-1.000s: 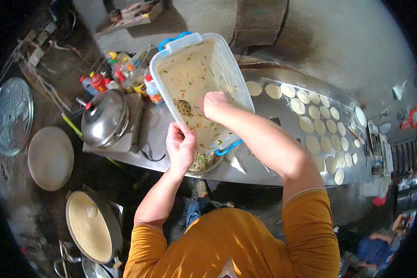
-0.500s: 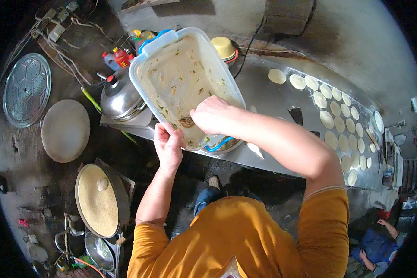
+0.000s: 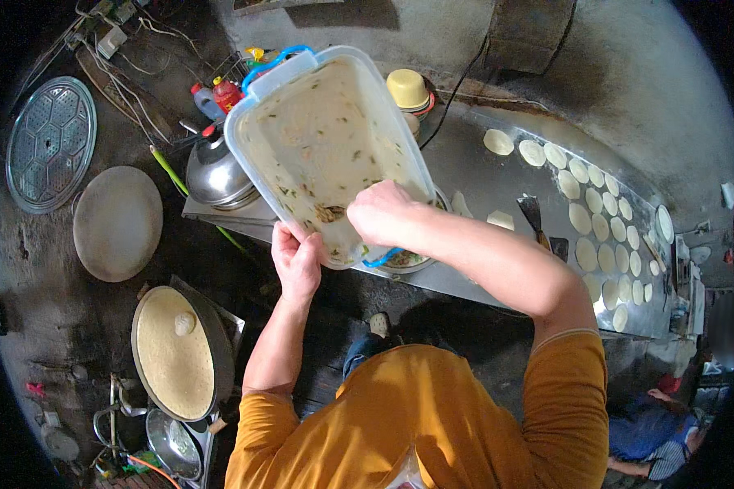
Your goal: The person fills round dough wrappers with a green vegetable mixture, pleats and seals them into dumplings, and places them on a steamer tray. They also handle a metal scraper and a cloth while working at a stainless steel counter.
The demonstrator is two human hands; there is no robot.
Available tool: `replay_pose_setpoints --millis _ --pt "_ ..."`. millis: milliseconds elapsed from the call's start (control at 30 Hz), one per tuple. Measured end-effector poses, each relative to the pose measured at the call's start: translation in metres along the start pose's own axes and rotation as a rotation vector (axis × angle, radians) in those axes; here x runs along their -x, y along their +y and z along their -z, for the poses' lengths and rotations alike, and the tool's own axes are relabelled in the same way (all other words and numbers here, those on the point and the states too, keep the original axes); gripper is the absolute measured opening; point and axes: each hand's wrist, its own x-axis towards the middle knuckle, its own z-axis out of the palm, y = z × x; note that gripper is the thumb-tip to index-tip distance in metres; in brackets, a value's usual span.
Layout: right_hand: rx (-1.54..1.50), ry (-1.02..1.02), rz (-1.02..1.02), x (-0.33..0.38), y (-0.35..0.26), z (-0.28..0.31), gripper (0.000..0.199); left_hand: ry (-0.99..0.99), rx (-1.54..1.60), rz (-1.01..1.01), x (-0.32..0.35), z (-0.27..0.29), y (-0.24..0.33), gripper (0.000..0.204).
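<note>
A large clear plastic tub with blue handles is tilted up in front of me. Smears and green flecks coat its inside. My left hand grips the tub's near rim, thumb over the edge. Curled inside the tub, my right hand has its fingers closed, and what they hold, if anything, is hidden. Just left of its knuckles sits a small brown clump of food. Below the tub's near corner, a round dish with filling is partly covered.
Several flat dough rounds lie on the metal counter at right, near a dark spatula. A lidded steel pot stands left of the tub. Lower left is a deep pan of pale batter or dough. Another person is at far right.
My right hand has moved slightly right and down inside the tub, away from the brown clump. My left hand keeps its grip. The whole view has shifted a little.
</note>
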Motion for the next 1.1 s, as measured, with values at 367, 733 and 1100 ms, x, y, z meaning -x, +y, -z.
replay_pose_setpoints --millis 367,733,1100 --pt "0.076 0.306 -0.12 -0.002 0.012 -0.017 0.018 -0.079 0.005 0.013 -0.005 0.001 0.002 0.02" --pt "-0.555 0.041 -0.118 0.004 0.037 -0.039 0.024 -0.104 -0.079 0.136 -0.021 -0.002 -0.022 0.016" --pt "-0.967 0.481 -0.388 0.063 0.087 -0.115 0.026 0.094 -0.195 -0.052 -0.053 0.043 -0.019 0.015"
